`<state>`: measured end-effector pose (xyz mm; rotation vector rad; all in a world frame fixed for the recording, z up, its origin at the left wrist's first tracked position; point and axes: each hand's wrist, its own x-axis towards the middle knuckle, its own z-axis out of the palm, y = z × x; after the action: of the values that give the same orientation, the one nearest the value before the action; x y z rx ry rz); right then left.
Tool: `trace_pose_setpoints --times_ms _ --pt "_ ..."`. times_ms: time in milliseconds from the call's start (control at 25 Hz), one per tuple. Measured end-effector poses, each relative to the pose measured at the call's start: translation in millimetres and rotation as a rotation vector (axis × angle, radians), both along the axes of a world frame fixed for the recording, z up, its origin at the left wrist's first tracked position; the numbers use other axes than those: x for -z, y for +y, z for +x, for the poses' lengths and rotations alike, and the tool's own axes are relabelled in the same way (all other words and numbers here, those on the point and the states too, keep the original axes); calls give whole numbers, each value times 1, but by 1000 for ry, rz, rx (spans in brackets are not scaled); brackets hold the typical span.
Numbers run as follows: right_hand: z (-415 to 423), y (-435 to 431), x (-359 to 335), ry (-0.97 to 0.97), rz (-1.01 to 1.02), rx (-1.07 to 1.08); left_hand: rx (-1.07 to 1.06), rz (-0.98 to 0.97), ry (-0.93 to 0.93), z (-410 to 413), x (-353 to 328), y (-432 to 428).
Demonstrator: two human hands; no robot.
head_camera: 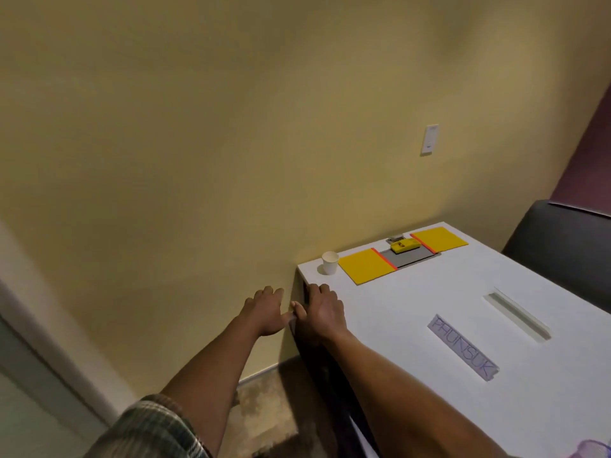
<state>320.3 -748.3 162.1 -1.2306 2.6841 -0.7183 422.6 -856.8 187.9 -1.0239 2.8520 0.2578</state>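
Head view shows the left hand (264, 312) loose and empty beside the wall-side white table (396, 309), the right hand (322, 312) draped over its left edge, grip unclear, perhaps to shift it, with a paper cup (330, 262) beyond.

White table (396, 312): flat top, dark left side, far end against wall.

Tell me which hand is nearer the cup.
Right. The right hand lies at the left edge of the table, just short of the cup. The left hand is off the table, farther to the left.
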Motion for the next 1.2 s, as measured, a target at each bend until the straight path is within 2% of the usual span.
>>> trace_pose_setpoints --times_ms 120,280,320,480,520,640,880,1040,1200 --pt "-31 -4 7 -7 27 91 92 43 -8 -43 13 -18" --pt "-71 -27 22 -35 26 298 339 55 -36 -113 31 -56" --pt "-74 -23 22 -53 32 305 348 62 -21 -118 32 -55" --pt "-88 -34 34 -99 -4 579 576 48 -113 -175 48 -82" --pt "-88 -28 37 -105 13 581 574 41 -99 -177 50 -81" --pt "-86 -2 56 -154 40 761 730 55 -154 -203 70 -64" --pt "-84 89 81 -229 48 1048 973 113 -275 -230 113 28" --pt "-90 150 97 -305 35 1189 1066 104 -351 -244 132 64" --pt "-96 224 115 -365 6 1353 1063 116 -413 -257 157 88"
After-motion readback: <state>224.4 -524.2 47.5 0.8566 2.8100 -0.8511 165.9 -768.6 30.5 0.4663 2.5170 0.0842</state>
